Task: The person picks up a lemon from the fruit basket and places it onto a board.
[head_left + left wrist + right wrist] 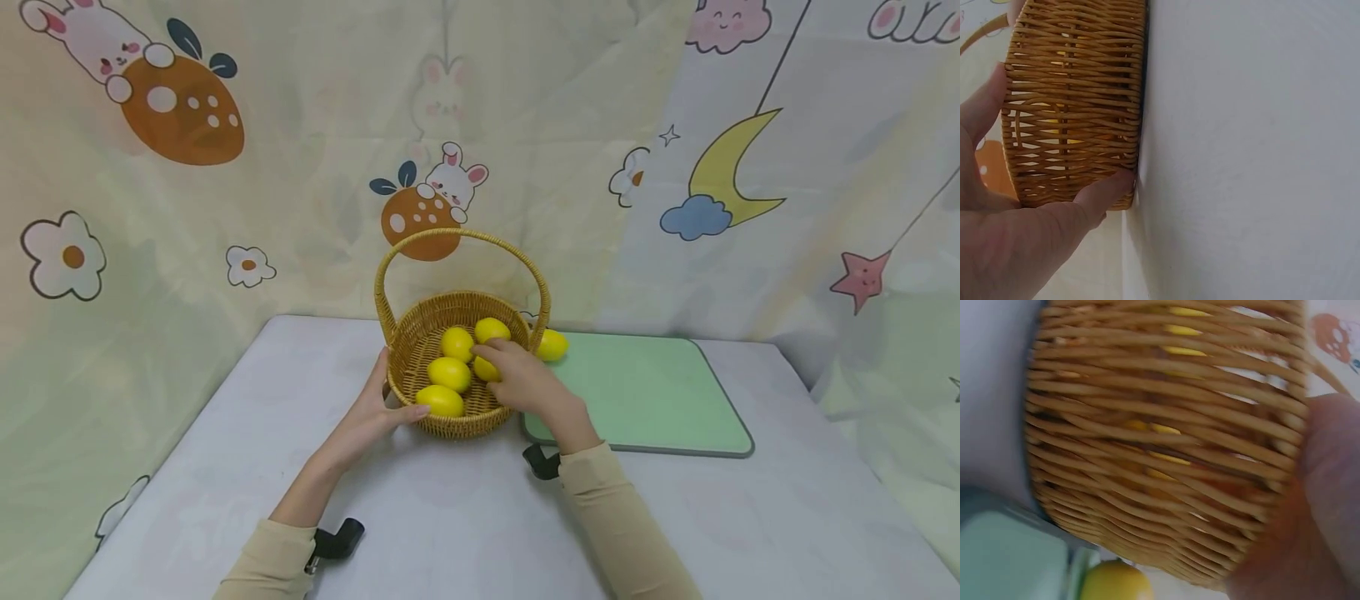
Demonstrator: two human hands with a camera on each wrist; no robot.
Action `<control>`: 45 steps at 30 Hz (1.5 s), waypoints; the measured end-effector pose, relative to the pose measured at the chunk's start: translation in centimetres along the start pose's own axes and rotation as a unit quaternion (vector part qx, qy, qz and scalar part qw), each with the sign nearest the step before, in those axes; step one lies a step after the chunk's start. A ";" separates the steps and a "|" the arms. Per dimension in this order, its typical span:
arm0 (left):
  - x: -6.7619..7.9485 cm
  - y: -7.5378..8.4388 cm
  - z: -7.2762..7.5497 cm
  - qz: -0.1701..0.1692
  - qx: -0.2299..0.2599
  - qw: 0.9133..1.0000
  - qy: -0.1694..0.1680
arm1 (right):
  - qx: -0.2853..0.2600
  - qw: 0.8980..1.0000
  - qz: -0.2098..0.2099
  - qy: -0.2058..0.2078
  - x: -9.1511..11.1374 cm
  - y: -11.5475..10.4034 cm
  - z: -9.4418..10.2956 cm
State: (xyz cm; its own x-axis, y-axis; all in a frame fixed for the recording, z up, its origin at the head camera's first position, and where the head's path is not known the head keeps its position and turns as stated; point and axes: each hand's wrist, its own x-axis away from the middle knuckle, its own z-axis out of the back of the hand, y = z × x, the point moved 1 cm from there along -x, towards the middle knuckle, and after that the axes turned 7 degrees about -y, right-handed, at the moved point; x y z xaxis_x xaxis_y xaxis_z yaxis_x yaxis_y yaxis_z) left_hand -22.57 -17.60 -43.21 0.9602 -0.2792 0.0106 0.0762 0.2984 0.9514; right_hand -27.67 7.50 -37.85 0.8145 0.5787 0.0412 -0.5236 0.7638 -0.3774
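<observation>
A round wicker basket (459, 427) with a tall arched handle stands on the table, with several yellow lemons (449, 375) in it. My left hand (375, 406) grips the basket's left side, thumb at the front rim. In the left wrist view the fingers (1104, 195) lie along the woven wall. From the right, my right hand (528, 379) reaches over the rim and holds a lemon (486, 368) between thumb and fingers, partly hiding it. The right wrist view shows the basket wall (1166, 444) close up, with yellow showing through the gaps.
To the right of the basket lies a light green board (645, 392) with a grey edge. One more lemon (553, 345) rests at its back left corner, beside the basket. A printed cloth (555, 208) hangs behind the white table (435, 517).
</observation>
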 end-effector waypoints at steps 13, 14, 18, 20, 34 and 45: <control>0.2 0.2 0.0 0.021 -0.007 1.000 0.009 | 0.070 0.997 -0.035 0.021 -1.5 -0.3 -1.2; 0.2 0.2 0.0 0.022 -0.006 1.000 0.009 | 0.077 0.996 -0.037 0.022 -1.6 -0.3 -1.3; 0.1 0.2 -0.1 0.023 -0.003 1.000 0.012 | 0.086 0.995 -0.035 0.033 -1.8 -0.2 -1.4; 0.0 0.2 -0.2 0.023 -0.002 1.000 0.013 | 0.086 0.995 -0.034 0.037 -1.9 -0.1 -1.3; 0.0 0.1 -0.3 0.029 -0.009 0.999 0.015 | 0.083 0.996 -0.038 0.013 -1.7 -0.2 -1.2; 0.0 -0.1 -0.5 0.013 -0.013 1.000 0.014 | 0.089 0.996 -0.031 0.011 -1.7 -0.1 -1.3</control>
State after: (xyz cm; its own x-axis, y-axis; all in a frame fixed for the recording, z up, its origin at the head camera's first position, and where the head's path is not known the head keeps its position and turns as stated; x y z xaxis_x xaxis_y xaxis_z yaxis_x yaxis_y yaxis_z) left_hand -22.41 -17.21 -43.47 0.9693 -0.2446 0.0262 0.0573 0.3283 0.9428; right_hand -28.67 6.08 -39.11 0.8508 0.5240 0.0384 -0.5065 0.8374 -0.2053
